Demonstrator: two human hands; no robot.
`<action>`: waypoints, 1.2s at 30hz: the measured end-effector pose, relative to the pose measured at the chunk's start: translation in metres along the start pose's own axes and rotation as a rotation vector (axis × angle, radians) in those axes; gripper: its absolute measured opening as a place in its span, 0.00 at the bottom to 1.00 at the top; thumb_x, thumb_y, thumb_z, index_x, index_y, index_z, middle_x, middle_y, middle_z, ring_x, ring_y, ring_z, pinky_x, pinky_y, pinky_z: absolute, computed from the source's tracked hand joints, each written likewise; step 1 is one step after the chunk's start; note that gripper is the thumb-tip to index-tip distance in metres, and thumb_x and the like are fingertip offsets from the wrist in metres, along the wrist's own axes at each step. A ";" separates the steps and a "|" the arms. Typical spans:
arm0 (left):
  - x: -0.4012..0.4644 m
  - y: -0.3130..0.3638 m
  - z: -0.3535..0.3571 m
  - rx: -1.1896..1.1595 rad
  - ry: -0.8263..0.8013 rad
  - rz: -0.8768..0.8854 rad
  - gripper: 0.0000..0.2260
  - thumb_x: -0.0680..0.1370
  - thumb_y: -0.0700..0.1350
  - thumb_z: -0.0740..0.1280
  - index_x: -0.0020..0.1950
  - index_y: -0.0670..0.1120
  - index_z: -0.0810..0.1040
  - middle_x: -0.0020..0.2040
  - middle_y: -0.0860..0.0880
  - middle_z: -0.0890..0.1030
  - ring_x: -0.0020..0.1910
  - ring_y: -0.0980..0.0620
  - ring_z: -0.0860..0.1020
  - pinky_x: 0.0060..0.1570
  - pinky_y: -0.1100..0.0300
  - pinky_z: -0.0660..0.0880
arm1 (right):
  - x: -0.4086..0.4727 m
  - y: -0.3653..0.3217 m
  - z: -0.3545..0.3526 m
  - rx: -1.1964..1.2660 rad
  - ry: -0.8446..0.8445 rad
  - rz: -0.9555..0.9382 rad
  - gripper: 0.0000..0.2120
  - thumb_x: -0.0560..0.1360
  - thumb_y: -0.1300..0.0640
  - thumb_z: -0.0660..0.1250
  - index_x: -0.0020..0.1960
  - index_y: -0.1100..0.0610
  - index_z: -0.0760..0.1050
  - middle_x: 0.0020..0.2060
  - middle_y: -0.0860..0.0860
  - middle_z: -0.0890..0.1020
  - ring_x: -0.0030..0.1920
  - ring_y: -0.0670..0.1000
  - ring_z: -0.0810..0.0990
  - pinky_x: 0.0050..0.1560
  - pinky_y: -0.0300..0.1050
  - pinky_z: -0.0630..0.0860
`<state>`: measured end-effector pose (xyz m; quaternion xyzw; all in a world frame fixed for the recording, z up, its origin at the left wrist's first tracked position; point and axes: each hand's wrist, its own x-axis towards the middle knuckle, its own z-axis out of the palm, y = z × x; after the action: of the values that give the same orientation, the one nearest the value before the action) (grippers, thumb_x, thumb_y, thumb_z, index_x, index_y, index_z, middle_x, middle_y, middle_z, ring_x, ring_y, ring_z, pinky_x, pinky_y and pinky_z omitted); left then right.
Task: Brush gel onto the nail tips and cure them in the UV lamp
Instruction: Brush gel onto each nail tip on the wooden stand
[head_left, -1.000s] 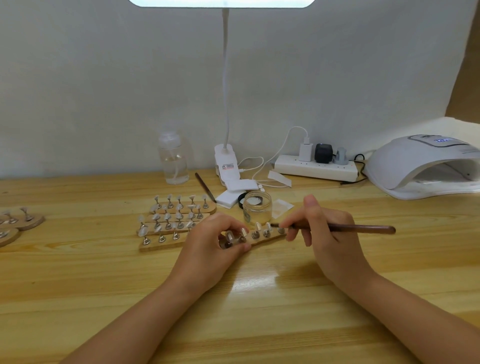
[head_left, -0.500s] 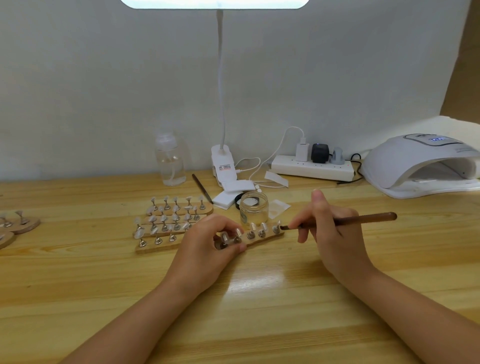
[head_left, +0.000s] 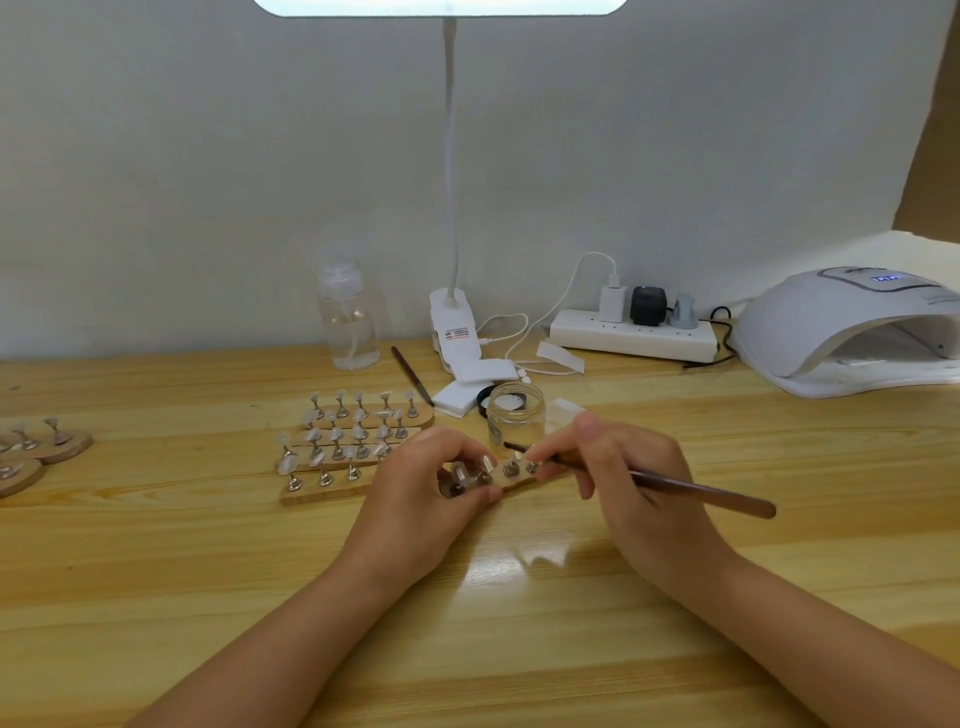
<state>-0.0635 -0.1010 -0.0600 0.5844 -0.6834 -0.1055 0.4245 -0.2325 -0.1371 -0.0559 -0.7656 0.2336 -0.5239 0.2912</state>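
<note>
The left hand (head_left: 415, 488) grips the wooden strip (head_left: 511, 480) of nail tips; the right hand (head_left: 623, 467) pinches the brush (head_left: 696, 491), painting gel. Behind the strip stands the gel jar (head_left: 516, 415). Next, I think, curing in the UV lamp (head_left: 852, 332), far right of the strip.

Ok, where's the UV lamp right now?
The UV lamp sits at the far right of the table, against the wall, just right of the power strip.
</note>
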 end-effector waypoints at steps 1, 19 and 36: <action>0.000 0.000 0.000 -0.001 -0.001 0.004 0.15 0.67 0.41 0.75 0.38 0.58 0.73 0.41 0.57 0.77 0.41 0.61 0.73 0.40 0.75 0.66 | -0.001 -0.001 0.002 -0.021 -0.035 0.005 0.20 0.76 0.49 0.52 0.42 0.53 0.81 0.30 0.41 0.80 0.35 0.37 0.78 0.38 0.28 0.70; 0.000 0.000 0.002 -0.020 0.006 0.041 0.11 0.67 0.40 0.74 0.40 0.53 0.75 0.40 0.55 0.77 0.41 0.59 0.74 0.41 0.74 0.66 | -0.002 -0.009 0.009 0.140 -0.031 0.067 0.22 0.74 0.45 0.54 0.37 0.54 0.82 0.28 0.50 0.81 0.29 0.42 0.77 0.35 0.30 0.69; 0.000 0.001 0.002 -0.038 -0.001 0.075 0.05 0.68 0.41 0.73 0.42 0.47 0.79 0.42 0.53 0.78 0.42 0.59 0.74 0.41 0.72 0.67 | -0.003 -0.011 0.020 -0.020 -0.072 -0.014 0.20 0.76 0.48 0.54 0.41 0.55 0.82 0.30 0.42 0.80 0.31 0.36 0.76 0.36 0.26 0.67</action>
<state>-0.0655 -0.1011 -0.0602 0.5501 -0.7032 -0.1027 0.4387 -0.2140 -0.1234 -0.0558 -0.7883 0.2229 -0.4959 0.2882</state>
